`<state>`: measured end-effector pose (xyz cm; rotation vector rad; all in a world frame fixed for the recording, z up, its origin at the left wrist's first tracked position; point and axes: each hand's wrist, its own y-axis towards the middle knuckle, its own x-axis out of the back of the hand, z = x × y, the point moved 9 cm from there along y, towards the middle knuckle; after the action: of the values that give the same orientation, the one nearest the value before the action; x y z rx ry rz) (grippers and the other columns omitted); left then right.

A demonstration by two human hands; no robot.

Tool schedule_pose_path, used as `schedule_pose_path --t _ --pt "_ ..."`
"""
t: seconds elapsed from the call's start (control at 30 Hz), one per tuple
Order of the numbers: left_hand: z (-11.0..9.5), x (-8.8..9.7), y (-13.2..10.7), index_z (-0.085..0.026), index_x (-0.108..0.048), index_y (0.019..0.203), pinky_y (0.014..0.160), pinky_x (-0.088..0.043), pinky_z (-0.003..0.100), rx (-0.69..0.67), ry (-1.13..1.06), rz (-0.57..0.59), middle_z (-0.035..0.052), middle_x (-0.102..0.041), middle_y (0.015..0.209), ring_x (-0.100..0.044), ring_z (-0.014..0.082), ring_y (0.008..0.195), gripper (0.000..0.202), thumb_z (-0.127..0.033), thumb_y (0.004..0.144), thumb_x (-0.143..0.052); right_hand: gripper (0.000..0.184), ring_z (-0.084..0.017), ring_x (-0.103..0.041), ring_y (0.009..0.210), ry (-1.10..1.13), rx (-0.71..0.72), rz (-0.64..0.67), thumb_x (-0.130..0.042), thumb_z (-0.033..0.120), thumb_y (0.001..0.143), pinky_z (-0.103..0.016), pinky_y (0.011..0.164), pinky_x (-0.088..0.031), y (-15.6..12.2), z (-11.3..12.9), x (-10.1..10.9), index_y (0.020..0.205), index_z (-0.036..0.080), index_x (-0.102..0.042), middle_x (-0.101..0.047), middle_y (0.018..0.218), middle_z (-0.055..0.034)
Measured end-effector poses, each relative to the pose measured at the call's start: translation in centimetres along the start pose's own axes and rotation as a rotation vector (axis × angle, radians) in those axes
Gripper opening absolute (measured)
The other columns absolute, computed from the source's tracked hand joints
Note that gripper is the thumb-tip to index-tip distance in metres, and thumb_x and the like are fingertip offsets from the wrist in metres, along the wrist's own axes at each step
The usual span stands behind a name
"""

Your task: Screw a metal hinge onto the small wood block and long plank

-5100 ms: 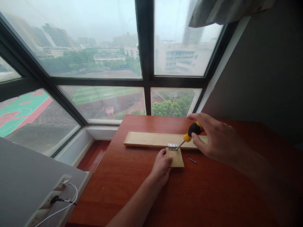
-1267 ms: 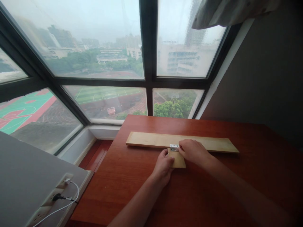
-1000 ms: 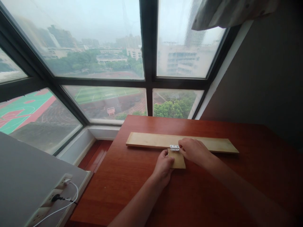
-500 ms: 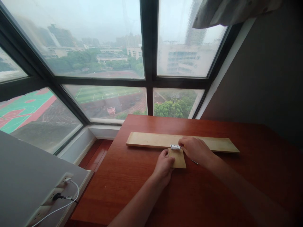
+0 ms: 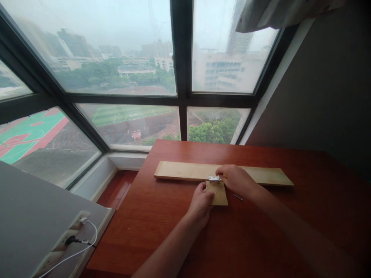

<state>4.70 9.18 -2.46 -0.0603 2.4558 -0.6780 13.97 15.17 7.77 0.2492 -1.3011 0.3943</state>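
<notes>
Head view: Above a reddish-brown worktop (image 5: 139, 235) beside tall windows, we pinched the left edge of a small wooden board (image 5: 219, 195) in our left hand (image 5: 200, 203), thumb laid on its upper face and the other fingers largely hidden. A silvery metal hinge (image 5: 214, 179) sat at the board's far edge, in front of a long pale plank (image 5: 182, 170) that lay crosswise on the worktop; whether hinge and plank touched, we could not tell. Our right hand (image 5: 236, 180) reached in from the other side, its fingers bent and drawn close together at the hinge's right end. A speck of yellow showed at those fingertips, but we could not make out what, if anything, they pinched. Near the small board's right side, below our right hand, a thin dark metal pin (image 5: 238, 197) lay slantwise on the worktop. To our left, a black plug (image 5: 70, 240) and a white cable (image 5: 71, 255) ran from the wall sockets (image 5: 48, 263). Beyond the dark window frame (image 5: 182, 101), we looked down on a green playing field (image 5: 127, 116) and trees, with buildings under a hazy sky, while grey cloth (image 5: 269, 16) hung at the upper right.
</notes>
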Motion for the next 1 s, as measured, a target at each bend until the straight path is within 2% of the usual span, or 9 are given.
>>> schedule_pose_path --t 0.17,0.27,0.5,0.67,0.83,1.0 --pt "0.1 0.1 0.1 -0.016 -0.054 0.095 0.056 -0.047 0.023 0.001 0.004 -0.01 0.0021 -0.064 0.077 -0.06 0.0143 0.064 0.041 -0.006 0.055 -0.058 0.023 -0.017 -0.065 0.085 0.055 0.008 0.003 -0.05 0.017 0.083 -0.025 0.073 -0.039 -0.1 -0.2 -0.2 0.09 0.023 -0.072 -0.074 0.093 -0.0032" --pt "0.2 0.1 0.2 -0.015 -0.054 0.095 0.055 -0.046 0.023 0.004 0.006 -0.009 0.0038 -0.066 0.081 -0.062 0.0159 0.066 0.042 -0.006 0.054 -0.058 0.021 -0.017 -0.065 0.084 0.079 0.009 0.008 -0.052 0.018 0.081 -0.024 0.073 -0.04 -0.2 -0.3 -0.4 0.086 0.024 -0.072 -0.073 0.092 -0.0018" --pt "0.3 0.2 0.3 -0.015 -0.054 0.096 0.057 -0.047 0.024 0.003 -0.009 -0.018 0.0056 -0.067 0.084 -0.064 0.0176 0.071 0.043 -0.006 0.054 -0.058 0.021 -0.018 -0.066 0.084 0.102 -0.058 0.026 -0.052 0.018 0.082 -0.025 0.072 -0.04 0.0 -1.2 -1.2 0.088 0.023 -0.072 -0.074 0.089 -0.0047" --pt "0.2 0.2 0.1 -0.016 -0.054 0.098 0.056 -0.046 0.023 0.005 -0.007 -0.013 0.006 -0.068 0.086 -0.064 0.0184 0.073 0.044 -0.007 0.055 -0.059 0.02 -0.019 -0.065 0.083 0.112 -0.078 0.034 -0.052 0.027 0.085 -0.026 0.071 -0.041 -0.1 -1.8 -1.0 0.087 0.022 -0.071 -0.074 0.09 -0.0051" --pt "0.1 0.1 -0.1 -0.016 -0.054 0.098 0.058 -0.048 0.024 -0.004 -0.006 -0.01 0.0064 -0.068 0.087 -0.065 0.0188 0.074 0.044 -0.006 0.055 -0.058 0.018 -0.02 -0.064 0.083 0.091 -0.108 0.02 -0.052 0.026 0.085 -0.028 0.072 -0.039 -1.4 -2.6 -0.4 0.085 0.021 -0.07 -0.073 0.09 -0.0058" --pt "0.1 0.1 -0.1 -0.016 -0.054 0.098 0.058 -0.048 0.024 -0.003 -0.006 -0.01 0.0066 -0.068 0.088 -0.065 0.0191 0.075 0.044 -0.006 0.055 -0.057 0.011 -0.019 -0.063 0.08 0.028 -0.127 0.087 -0.056 0.02 0.08 -0.028 0.069 -0.037 -3.5 -3.8 -1.5 0.08 0.023 -0.066 -0.072 0.085 -0.0026"
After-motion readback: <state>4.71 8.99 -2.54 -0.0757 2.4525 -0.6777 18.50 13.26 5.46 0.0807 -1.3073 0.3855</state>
